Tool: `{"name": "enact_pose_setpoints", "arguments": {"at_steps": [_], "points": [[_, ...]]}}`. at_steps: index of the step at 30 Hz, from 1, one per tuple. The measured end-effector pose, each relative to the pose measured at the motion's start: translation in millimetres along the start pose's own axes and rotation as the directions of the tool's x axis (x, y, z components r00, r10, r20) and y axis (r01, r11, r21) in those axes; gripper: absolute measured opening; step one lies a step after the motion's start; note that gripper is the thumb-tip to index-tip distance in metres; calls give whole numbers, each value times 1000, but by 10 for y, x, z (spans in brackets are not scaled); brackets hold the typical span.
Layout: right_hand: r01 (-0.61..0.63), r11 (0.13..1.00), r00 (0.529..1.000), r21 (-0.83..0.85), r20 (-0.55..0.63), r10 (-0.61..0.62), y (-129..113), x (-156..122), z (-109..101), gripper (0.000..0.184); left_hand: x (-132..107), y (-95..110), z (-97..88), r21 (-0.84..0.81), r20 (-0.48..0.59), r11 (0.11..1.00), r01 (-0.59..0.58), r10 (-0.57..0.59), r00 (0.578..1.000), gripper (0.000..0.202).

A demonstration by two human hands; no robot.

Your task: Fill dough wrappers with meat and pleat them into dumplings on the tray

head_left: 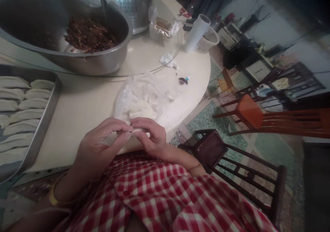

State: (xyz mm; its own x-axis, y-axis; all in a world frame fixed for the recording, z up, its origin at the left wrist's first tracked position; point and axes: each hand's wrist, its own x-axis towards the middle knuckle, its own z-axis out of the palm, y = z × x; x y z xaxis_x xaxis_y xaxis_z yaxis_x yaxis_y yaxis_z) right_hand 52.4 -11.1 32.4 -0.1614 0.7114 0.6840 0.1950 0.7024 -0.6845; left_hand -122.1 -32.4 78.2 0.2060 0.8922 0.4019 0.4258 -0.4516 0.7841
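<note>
Between my two hands, near the table's front edge, is a small pale dumpling (139, 131), mostly hidden by the fingers. My left hand (101, 139) pinches one side of it with thumb and forefinger. Its other end is gripped by my right hand (152, 135), thumb below and fingers on top. White flour dusts the fingertips. Just beyond them, a pile of pale dumpling wrappers (140, 110) lies on a crumpled clear plastic bag (152, 87). Rows of folded dumplings (23, 127) fill a metal tray (42, 130) at the left.
A big metal bowl (103, 62) holds dark chopped filling (89, 34). Behind it stands a perforated metal strainer (134, 8). Toward the right edge of the table (79, 105) are a plastic-wrapped package (162, 27), a white roll (198, 32) and a white basket (210, 39). Wooden chairs (247, 111) stand right.
</note>
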Motion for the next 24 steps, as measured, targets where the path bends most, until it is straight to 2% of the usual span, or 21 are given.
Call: {"name": "enact_pose_setpoints", "arguments": {"at_steps": [3, 7, 13, 20, 24], "points": [[79, 996, 996, -41, -36, -81, -41, 32, -13, 23, -17, 0, 3, 19, -9, 1000, 3, -3, 1000, 13], [136, 988, 990, -78, -28, -139, -70, 57, -29, 29, 16, -3, -44, 49, -1, 999, -22, 22, 1000, 11], [151, 985, 988, -83, -27, -153, -75, 40, -40, 45, 166, 45, -175, 193, 134, 961, -197, 173, 976, 8], [162, 983, 986, -92, -32, -165, -73, 34, -69, 37, 213, 97, -136, 238, 120, 936, -261, 238, 964, 9], [119, 992, 993, -42, 12, -118, -67, 21, -105, 33, 202, 119, -133, 191, 142, 953, -236, 211, 967, 10]]}}
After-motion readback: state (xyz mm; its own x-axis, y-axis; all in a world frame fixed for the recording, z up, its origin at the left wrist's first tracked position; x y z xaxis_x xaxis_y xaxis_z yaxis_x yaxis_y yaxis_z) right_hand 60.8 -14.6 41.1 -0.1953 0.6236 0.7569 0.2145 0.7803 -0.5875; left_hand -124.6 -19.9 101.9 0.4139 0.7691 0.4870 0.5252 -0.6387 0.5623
